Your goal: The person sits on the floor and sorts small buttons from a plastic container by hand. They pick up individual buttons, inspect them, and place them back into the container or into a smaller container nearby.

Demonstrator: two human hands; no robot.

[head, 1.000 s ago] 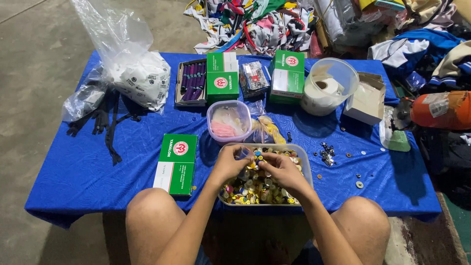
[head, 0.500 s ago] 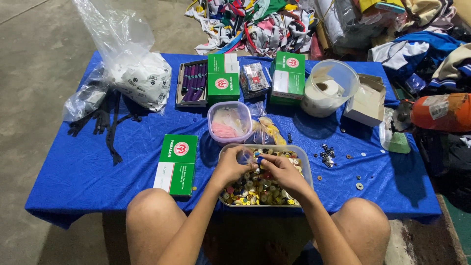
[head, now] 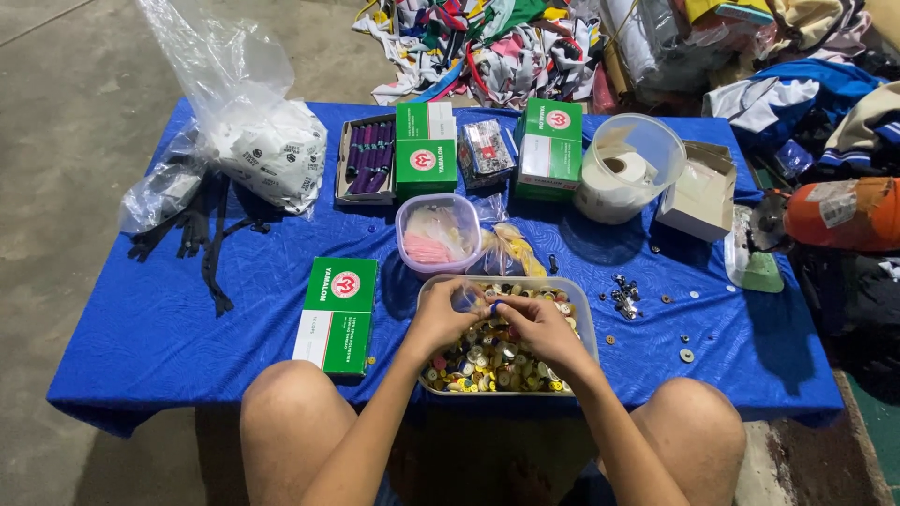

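1. Both hands meet over the clear rectangular plastic tub of mixed gold, yellow and blue buttons point(head: 581, 309), fingertips pinched together around a tiny blue piece point(head: 493, 306) held between them; what that piece is stays too small to tell.
2. Left hand point(head: 442, 317) curls in from the left, thumb and forefinger closed on the piece; right hand point(head: 536, 323) comes in from the right, fingers nipped on the same spot.
3. The tub sits at the near edge of the blue cloth-covered table point(head: 141, 328), right between the person's bare knees.
4. Just left of it lies a flat green and white cardboard box point(head: 336, 314).
5. Just behind, a small clear round-cornered tub with pink contents point(head: 438, 234), and a crumpled clear bag with yellow bits point(head: 511, 251) beside that.
6. Farther back: two upright green boxes point(head: 427, 148), an open box of purple pieces point(head: 366, 157), a clear round tub holding a white roll point(head: 626, 169).
7. Far left, a bulging clear plastic bag of white pieces point(head: 262, 155) and black straps point(head: 202, 234).
8. Right of the tub, loose metal bits point(head: 624, 295) scatter across the cloth.
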